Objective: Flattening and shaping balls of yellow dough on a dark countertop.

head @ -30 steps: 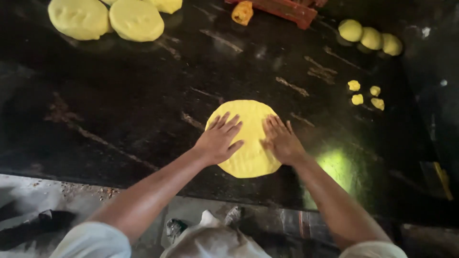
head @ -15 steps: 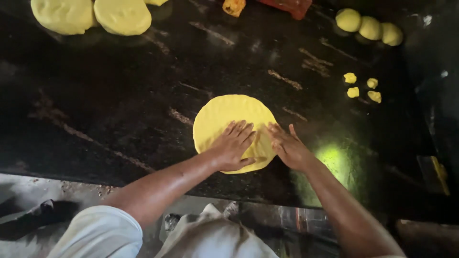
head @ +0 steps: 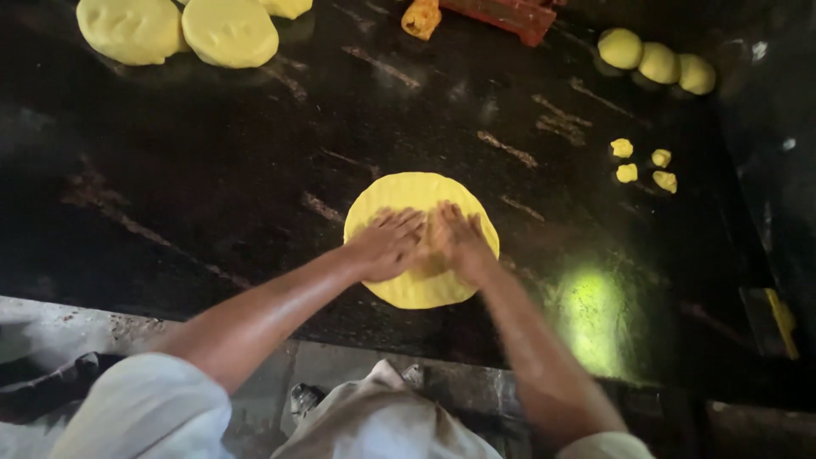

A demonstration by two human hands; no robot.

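Note:
A flat round disc of yellow dough (head: 408,197) lies on a black stone counter (head: 212,170). Both of my hands press flat on its near half, side by side and almost touching. My left hand (head: 387,244) lies with fingers spread, pointing up and right. My right hand (head: 459,238) is next to it, fingers pointing away from me and slightly blurred. Neither hand grips the dough; the palms rest on top of it.
Thick flattened dough rounds (head: 229,32) sit at the far left. Three dough balls (head: 659,61) line the far right, with several small dough bits (head: 642,161) nearer. A red tool (head: 506,13) and an orange piece (head: 422,17) lie at the back. The counter's front edge (head: 255,327) is close to my body.
My hands have drawn together from the disc's two sides to its middle, and the disc looks turned slightly under them. The view shifted a little.

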